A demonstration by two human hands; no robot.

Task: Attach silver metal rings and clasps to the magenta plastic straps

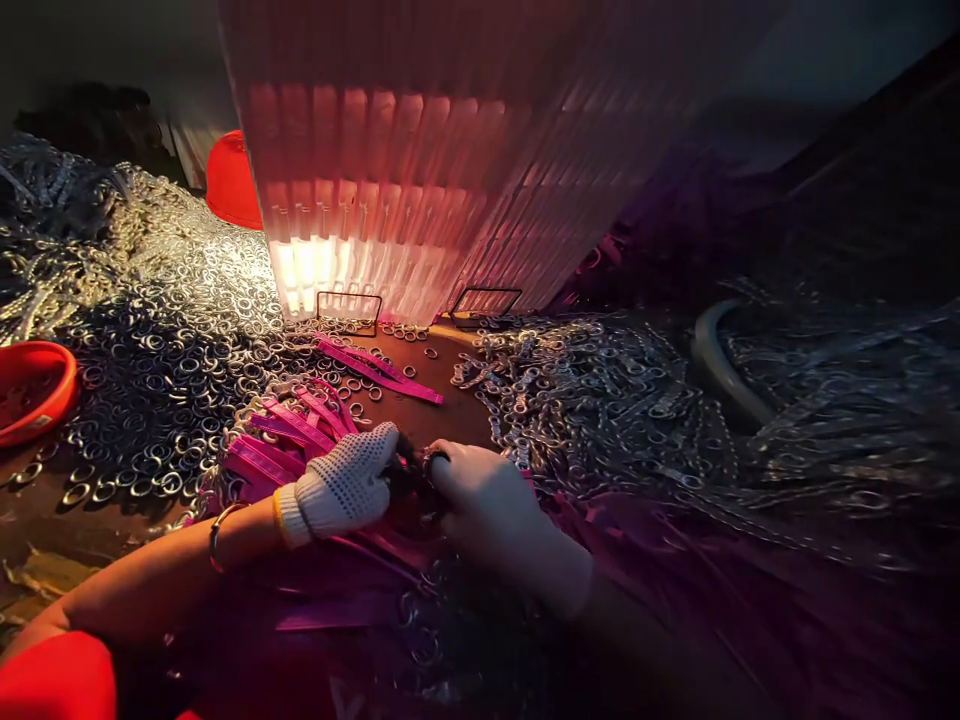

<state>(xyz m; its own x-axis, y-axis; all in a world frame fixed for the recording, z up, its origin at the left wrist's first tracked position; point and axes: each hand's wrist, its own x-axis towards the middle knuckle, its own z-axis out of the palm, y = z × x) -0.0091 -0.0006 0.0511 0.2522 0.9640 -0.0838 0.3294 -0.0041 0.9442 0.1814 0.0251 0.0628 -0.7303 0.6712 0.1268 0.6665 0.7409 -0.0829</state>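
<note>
Beside flat magenta straps (300, 432), the dot-gloved left hand (345, 487) and right hand (484, 495) curl fingers (383, 440) around a dark object (409, 470).

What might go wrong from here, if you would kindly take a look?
1. Loose rings lie right beside the pink straps, so some could get mixed in among them.
2. The dark item between the left hand and right hand is in shadow, so a slip might go unnoticed.
3. The bracelet on the left arm could snag on a strap.
</note>
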